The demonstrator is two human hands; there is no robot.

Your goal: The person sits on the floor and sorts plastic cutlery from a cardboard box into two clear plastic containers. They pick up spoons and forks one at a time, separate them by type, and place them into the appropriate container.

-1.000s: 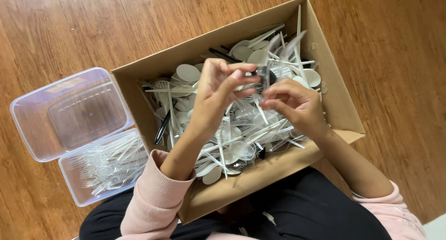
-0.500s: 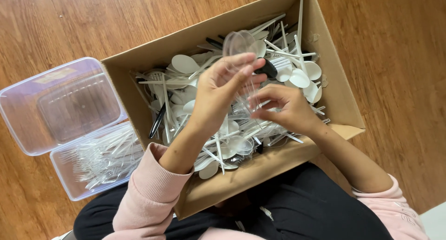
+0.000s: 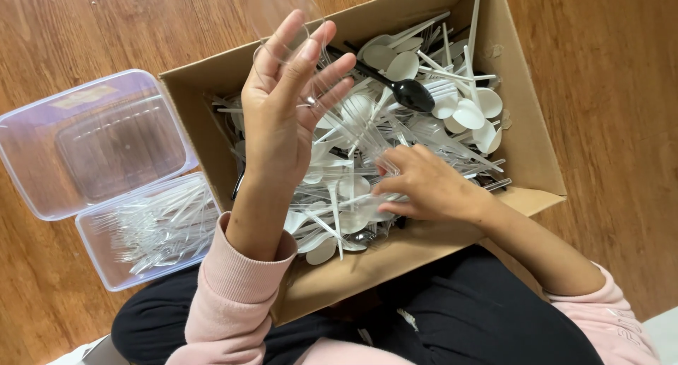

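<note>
A cardboard box (image 3: 526, 135) rests against my lap, filled with several clear and white plastic spoons and forks (image 3: 395, 132), plus one black spoon (image 3: 409, 93). My left hand (image 3: 286, 103) is raised above the box's left side, its fingers pinching a few clear plastic spoons (image 3: 282, 15) whose bowls point up. My right hand (image 3: 424, 185) lies low in the pile near the box's front edge, fingers curled among the clear cutlery; whether it grips a piece is hidden.
A clear plastic container (image 3: 152, 231) with several clear forks sits on the wooden floor (image 3: 600, 40) left of the box. Its hinged lid (image 3: 95, 139) lies open behind it. My dark-trousered legs (image 3: 452, 315) are under the box's front.
My left hand has lifted the clear spoons higher above the box. My right hand has let go of them and dropped into the pile near the front edge.
</note>
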